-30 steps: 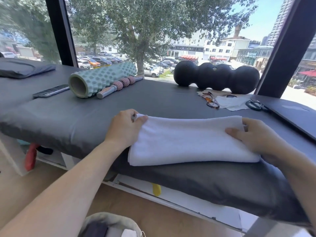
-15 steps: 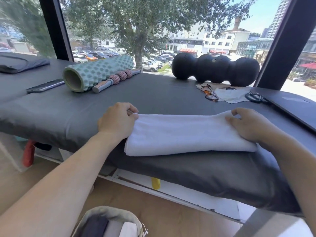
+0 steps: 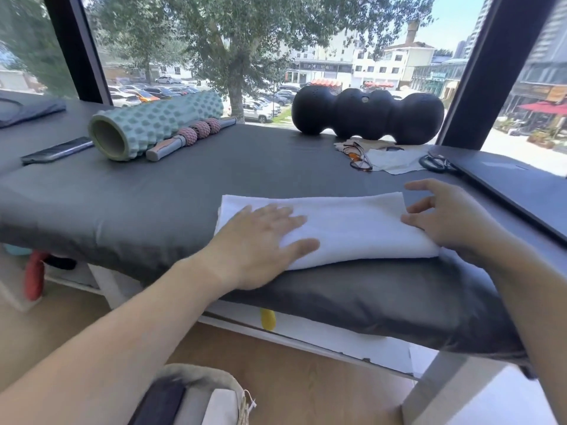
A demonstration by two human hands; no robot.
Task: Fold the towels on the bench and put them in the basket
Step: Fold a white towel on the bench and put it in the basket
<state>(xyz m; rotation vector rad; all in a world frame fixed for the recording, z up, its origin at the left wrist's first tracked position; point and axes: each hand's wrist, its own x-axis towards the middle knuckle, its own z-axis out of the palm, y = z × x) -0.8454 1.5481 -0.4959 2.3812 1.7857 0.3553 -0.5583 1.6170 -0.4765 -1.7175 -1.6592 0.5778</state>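
Towelling, white and folded into a long soft rectangle (image 3: 334, 228), lay near the front edge of the dark grey padded surface (image 3: 153, 204), and every place below is reckoned from that towel. From the head view, the left hand (image 3: 260, 240) rested flat on the towel's left part, fingers straight and spread, a wide grip that pressed rather than held. The right hand (image 3: 445, 219) sat at the towel's right end with fingers loosely curved over the edge; whether it pinched the cloth underneath could not be told.

Judging from this, the step in hand was smoothing the fold before halving it again. Doing it well called for a flat palm sweeping from the middle outward, edges squared against each other, and the right end lifted by both layers so the inner one did not slip. The towel sat close to the surface's front lip, so a careless push could have slid it off.

Beyond the towel to the left stood a pale green ridged foam roller (image 3: 153, 124); beyond it to the right, a black lobed roller (image 3: 368, 115) and a pair of glasses (image 3: 357, 156). Below the towel, on the floor, showed the rim of a grey fabric basket (image 3: 199, 375) with folded cloth inside, waiting.
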